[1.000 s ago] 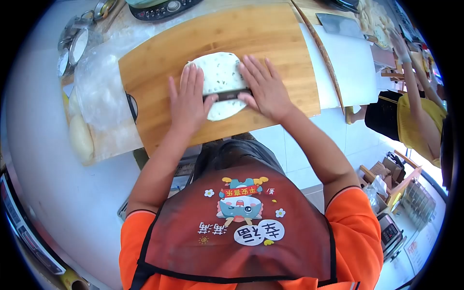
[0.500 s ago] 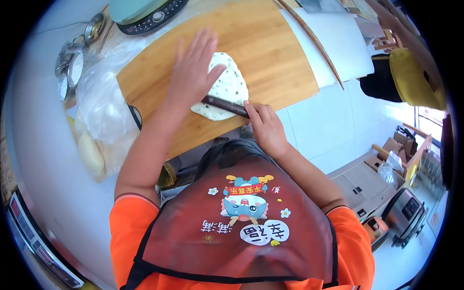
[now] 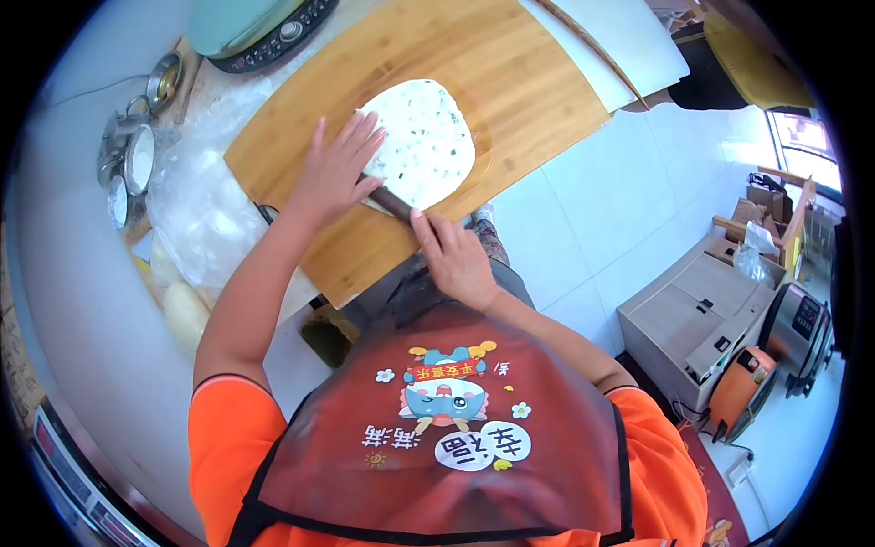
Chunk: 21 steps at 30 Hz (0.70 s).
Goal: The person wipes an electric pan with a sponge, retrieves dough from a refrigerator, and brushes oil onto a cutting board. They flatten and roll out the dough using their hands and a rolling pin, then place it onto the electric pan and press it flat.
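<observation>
A flat white dough sheet with green flecks (image 3: 424, 132) lies on the wooden board (image 3: 519, 82). Across its lower left edge, tilted, is a short dark rolling pin (image 3: 390, 202). My left hand (image 3: 335, 173) is spread at the dough's left edge, fingertips on the dough and thumb beside the pin's upper end. The pin's lower end is under the bent fingers of my right hand (image 3: 456, 260), near the board's front edge.
A green appliance with a black control panel (image 3: 273, 41) stands behind the board. Left are a plastic sheet (image 3: 205, 182), metal bowls (image 3: 138, 159) and a pale dough roll (image 3: 185, 314). A long wooden stick (image 3: 597, 50) lies upper right, near another person's yellow clothing (image 3: 752, 59).
The view has shifted. The dough looks wider and rounder. From lying level, the pin is now slanted at the dough's lower left. My right hand has moved from the dough's right side to the pin's end.
</observation>
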Motion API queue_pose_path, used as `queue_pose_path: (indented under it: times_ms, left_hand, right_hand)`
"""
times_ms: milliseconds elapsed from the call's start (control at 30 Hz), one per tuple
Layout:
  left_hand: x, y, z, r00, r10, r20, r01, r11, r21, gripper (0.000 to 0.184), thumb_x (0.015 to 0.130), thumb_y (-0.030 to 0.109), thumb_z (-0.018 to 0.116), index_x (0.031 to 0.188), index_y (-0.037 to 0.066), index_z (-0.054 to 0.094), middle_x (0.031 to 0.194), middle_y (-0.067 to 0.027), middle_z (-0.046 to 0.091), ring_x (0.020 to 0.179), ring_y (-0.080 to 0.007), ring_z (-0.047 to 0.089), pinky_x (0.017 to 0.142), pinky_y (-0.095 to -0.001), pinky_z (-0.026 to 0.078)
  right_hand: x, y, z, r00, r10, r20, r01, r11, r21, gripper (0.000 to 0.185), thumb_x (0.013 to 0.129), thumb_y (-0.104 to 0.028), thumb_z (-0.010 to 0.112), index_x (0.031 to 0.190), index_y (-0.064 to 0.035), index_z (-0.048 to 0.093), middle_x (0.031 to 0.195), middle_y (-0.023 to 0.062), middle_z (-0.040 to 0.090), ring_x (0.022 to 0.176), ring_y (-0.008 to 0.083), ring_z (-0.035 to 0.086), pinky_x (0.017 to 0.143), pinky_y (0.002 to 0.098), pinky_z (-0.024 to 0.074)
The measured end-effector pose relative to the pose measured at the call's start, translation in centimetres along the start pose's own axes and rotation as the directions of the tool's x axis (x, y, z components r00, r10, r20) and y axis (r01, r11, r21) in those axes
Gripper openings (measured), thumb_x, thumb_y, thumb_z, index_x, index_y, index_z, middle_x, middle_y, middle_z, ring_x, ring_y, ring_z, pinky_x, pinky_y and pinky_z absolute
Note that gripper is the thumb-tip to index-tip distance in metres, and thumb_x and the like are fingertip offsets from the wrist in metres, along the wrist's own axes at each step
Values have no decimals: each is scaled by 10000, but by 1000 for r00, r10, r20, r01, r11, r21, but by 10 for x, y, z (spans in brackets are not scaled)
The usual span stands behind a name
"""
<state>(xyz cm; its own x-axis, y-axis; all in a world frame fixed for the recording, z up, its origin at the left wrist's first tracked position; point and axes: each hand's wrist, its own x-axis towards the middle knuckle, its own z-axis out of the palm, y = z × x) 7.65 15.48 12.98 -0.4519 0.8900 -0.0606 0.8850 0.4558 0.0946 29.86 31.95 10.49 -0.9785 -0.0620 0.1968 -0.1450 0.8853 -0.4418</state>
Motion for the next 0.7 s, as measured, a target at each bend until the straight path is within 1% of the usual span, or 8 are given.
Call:
queue_pose_path:
  times_ms: [167,233,267,333,400,533,633,700]
  left_hand:
    - [-41,-7,-22,994,-105,19,105,994,21,723,951,461,593,1561,143,369,1662,-60,283,1543,-255,227,1230,-609,74]
    - [-34,-6,-29,994,-76,-85,73,997,-37,739,941,451,610,1561,134,365,1663,-66,279,1546,-255,220,1231,-604,80]
    - [-30,-5,-32,988,-66,-137,58,996,-65,746,936,447,619,1562,130,364,1663,-69,278,1548,-254,216,1231,-601,84]
    - [-7,7,-28,996,11,-84,-15,999,-44,747,932,450,622,1557,127,372,1662,-75,279,1548,-254,214,1232,-592,94]
    - [24,24,-14,997,75,-2,-75,995,-65,736,933,451,616,1554,133,381,1661,-76,280,1542,-253,225,1234,-577,109]
    - [93,60,5,974,125,-187,-148,983,-109,717,947,420,612,1559,138,368,1658,-74,284,1534,-247,244,1233,-581,104]
    - [150,79,10,943,105,-315,-158,976,-150,712,964,410,594,1571,135,342,1658,-81,283,1533,-254,242,1231,-589,90]
    - [177,84,13,910,58,-410,-141,975,-173,714,981,425,567,1578,122,321,1658,-101,276,1538,-276,229,1228,-595,81]
  right_hand:
    - [-2,-5,12,997,-1,-76,18,975,221,677,844,-4,559,1505,-20,411,1189,188,553,989,343,588,820,418,500]
    - [-2,-3,12,994,18,-110,15,954,299,684,840,-3,567,1505,-21,409,1196,190,556,995,351,593,816,421,505]
    - [-1,-4,11,993,87,-86,-53,938,343,677,840,-3,569,1500,-22,416,1196,189,560,996,350,597,808,422,507]
    - [2,-6,5,976,219,-24,-188,885,427,664,841,-2,572,1489,-24,431,1196,186,567,996,348,607,791,424,512]
    - [4,7,3,975,207,-86,-178,948,265,637,849,-12,576,1474,-20,450,1182,178,577,979,338,614,769,427,513]
    - [8,24,-23,950,300,-87,-295,953,66,639,829,-4,669,1438,-6,476,1167,177,584,995,353,607,800,442,518]
    - [14,54,-26,930,344,-128,-353,934,-58,632,837,-55,691,1432,-6,481,1156,176,582,966,345,608,782,435,516]
    - [19,66,-42,909,414,-58,-411,910,56,564,890,-69,656,1425,-12,487,1161,188,569,976,371,605,814,435,517]
